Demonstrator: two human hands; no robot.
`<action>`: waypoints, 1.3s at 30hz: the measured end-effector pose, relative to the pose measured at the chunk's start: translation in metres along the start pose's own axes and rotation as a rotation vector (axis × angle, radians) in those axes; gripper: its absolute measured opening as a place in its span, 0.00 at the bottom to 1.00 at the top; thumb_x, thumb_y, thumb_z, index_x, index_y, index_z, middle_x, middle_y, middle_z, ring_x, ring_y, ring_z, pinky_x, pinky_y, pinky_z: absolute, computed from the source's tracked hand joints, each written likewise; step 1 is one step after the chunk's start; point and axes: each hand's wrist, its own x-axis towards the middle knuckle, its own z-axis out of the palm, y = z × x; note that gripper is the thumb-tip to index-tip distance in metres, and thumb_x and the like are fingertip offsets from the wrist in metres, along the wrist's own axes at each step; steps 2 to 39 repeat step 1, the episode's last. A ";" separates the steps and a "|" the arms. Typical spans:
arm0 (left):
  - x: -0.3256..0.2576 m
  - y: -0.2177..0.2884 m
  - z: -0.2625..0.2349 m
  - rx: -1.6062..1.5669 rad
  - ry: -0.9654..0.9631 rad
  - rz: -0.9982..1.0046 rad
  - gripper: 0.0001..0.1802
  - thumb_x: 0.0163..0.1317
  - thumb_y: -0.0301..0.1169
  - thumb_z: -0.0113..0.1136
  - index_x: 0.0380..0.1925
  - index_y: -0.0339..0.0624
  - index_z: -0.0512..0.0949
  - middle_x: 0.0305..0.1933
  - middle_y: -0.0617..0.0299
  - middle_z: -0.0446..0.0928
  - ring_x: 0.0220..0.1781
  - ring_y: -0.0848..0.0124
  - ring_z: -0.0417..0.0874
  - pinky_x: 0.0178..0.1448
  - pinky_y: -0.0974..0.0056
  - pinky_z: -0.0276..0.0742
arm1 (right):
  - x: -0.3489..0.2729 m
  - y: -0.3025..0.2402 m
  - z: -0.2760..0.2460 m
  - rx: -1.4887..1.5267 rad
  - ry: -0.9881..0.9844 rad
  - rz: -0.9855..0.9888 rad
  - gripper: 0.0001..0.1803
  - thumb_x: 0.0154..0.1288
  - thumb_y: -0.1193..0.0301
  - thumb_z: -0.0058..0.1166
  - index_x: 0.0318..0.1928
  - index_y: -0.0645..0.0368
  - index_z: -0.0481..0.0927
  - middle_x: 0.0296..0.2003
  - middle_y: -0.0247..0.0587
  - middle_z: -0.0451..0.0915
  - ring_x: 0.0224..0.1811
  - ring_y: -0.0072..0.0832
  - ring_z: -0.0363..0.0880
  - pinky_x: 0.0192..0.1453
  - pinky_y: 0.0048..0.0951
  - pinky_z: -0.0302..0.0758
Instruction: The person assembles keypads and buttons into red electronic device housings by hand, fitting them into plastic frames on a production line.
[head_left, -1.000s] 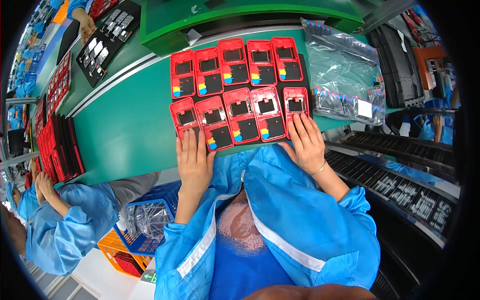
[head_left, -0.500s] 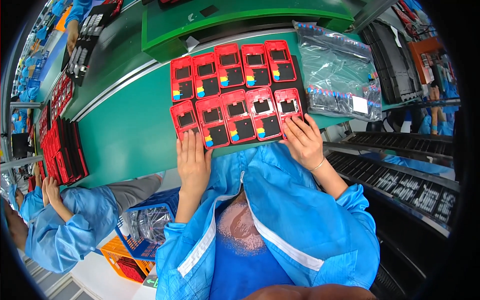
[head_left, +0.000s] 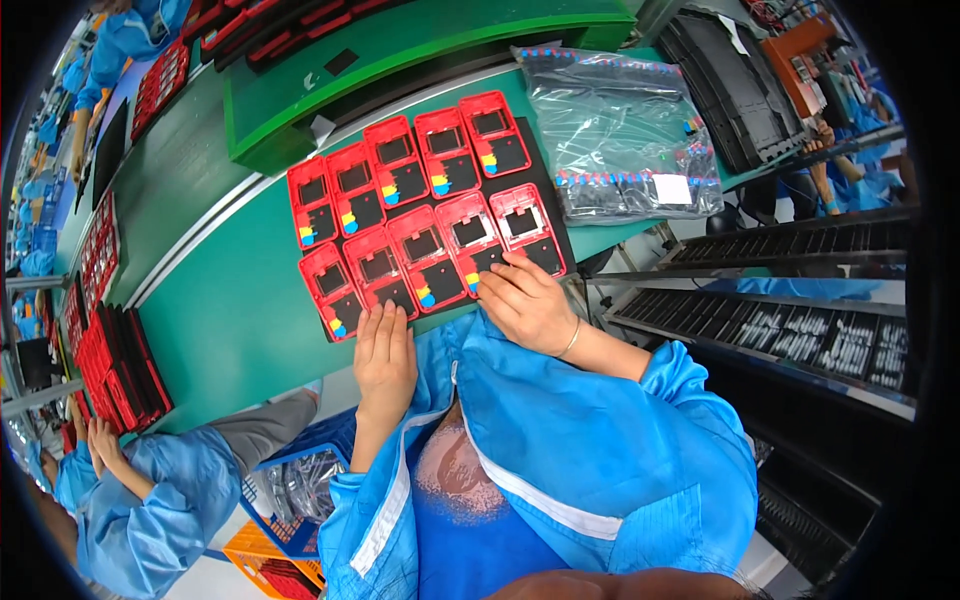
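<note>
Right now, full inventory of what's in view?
frames: ten, red with black inserts, two rows of five on a black tray mid-bench
bench: one, green
bags: clear, count unclear, right of the tray
black trays: several, right-hand racks
red stack: one, left bench edge
crates: blue and orange, lower left
co-worker's sleeve: blue, lower left
left hand: at the tray's near edge
right hand: on the near row's right frames
</note>
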 end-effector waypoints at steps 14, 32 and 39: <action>0.005 -0.002 -0.001 0.005 0.008 0.014 0.19 0.65 0.22 0.66 0.56 0.30 0.82 0.60 0.45 0.83 0.68 0.47 0.80 0.76 0.42 0.74 | 0.003 0.001 0.001 0.033 -0.021 0.006 0.14 0.59 0.72 0.71 0.47 0.60 0.87 0.50 0.40 0.86 0.56 0.36 0.85 0.69 0.44 0.80; 0.005 -0.002 -0.001 0.005 0.008 0.014 0.19 0.65 0.22 0.66 0.56 0.30 0.82 0.60 0.45 0.83 0.68 0.47 0.80 0.76 0.42 0.74 | 0.003 0.001 0.001 0.033 -0.021 0.006 0.14 0.59 0.72 0.71 0.47 0.60 0.87 0.50 0.40 0.86 0.56 0.36 0.85 0.69 0.44 0.80; 0.005 -0.002 -0.001 0.005 0.008 0.014 0.19 0.65 0.22 0.66 0.56 0.30 0.82 0.60 0.45 0.83 0.68 0.47 0.80 0.76 0.42 0.74 | 0.003 0.001 0.001 0.033 -0.021 0.006 0.14 0.59 0.72 0.71 0.47 0.60 0.87 0.50 0.40 0.86 0.56 0.36 0.85 0.69 0.44 0.80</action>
